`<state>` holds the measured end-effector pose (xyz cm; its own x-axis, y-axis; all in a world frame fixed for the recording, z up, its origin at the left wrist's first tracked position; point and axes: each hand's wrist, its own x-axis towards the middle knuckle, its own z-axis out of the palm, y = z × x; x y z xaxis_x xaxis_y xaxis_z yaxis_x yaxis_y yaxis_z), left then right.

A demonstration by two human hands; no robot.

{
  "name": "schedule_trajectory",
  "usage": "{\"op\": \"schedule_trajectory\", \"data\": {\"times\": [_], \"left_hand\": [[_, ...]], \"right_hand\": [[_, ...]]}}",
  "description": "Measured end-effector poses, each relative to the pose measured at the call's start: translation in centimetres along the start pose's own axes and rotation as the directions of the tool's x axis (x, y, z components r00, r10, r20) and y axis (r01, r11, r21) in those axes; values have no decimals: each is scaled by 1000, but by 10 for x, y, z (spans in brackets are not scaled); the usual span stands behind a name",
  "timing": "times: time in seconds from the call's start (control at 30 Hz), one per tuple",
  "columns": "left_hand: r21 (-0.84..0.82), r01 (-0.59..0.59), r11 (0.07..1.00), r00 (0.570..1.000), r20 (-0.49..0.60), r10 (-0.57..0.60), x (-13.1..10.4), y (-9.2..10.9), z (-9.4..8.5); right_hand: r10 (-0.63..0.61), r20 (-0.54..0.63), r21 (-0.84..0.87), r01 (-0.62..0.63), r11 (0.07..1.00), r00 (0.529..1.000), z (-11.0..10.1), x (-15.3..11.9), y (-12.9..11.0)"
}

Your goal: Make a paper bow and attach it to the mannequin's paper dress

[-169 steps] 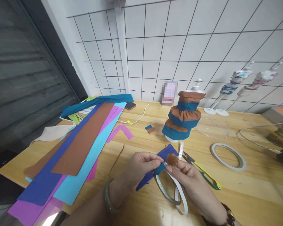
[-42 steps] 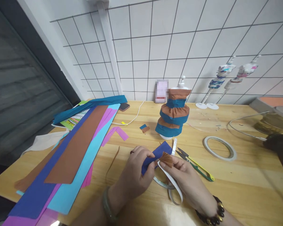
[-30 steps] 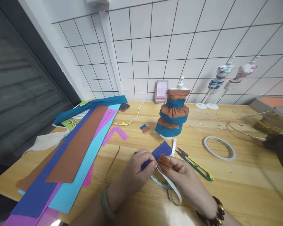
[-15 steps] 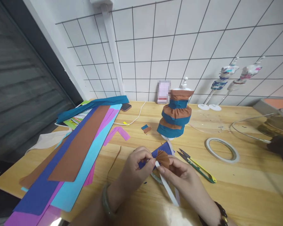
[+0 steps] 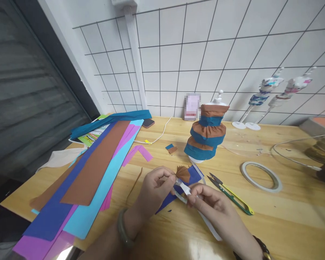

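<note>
My left hand (image 5: 158, 186) pinches the gathered end of a small brown pleated paper fan (image 5: 183, 174) between thumb and fingers. A white strip of tape (image 5: 184, 187) runs from that pinch to my right hand (image 5: 212, 206), whose thumb and fingertips are closed on it. Its loose end hangs below the right hand. Under both hands lies a dark blue piece of paper (image 5: 197, 176), partly covered, with a pale ring-like band around it that I see only in part. To the right lie yellow and green thread snips (image 5: 234, 198).
A mini dress form (image 5: 209, 130) in brown and teal paper stands behind my hands. Long coloured paper strips (image 5: 97, 166) cover the left side. On the right lie a tape roll (image 5: 276, 182) and a cable (image 5: 292, 163). Two smaller figures (image 5: 260, 97) stand by the wall.
My right hand has let go of the brown fan and moved right and down along the white tape, stretching it from the fan. The view has shifted slightly.
</note>
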<state>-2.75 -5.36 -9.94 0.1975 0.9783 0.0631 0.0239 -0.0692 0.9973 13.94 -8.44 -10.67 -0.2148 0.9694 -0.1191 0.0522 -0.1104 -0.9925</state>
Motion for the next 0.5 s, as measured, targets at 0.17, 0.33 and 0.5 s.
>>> {"op": "schedule_trajectory", "data": {"times": [0.17, 0.33, 0.5], "left_hand": [[-173, 103, 980, 995, 2, -104, 1, -5, 0], [-268, 140, 953, 990, 35, -136, 2, -7, -2], [-190, 95, 977, 995, 47, -88, 0, 2, -4]], "right_hand": [[36, 46, -39, -34, 999, 998, 0, 0, 6], [47, 54, -49, -44, 998, 997, 1, 1, 6], [2, 177, -123, 20, 992, 984, -1, -2, -4]]}}
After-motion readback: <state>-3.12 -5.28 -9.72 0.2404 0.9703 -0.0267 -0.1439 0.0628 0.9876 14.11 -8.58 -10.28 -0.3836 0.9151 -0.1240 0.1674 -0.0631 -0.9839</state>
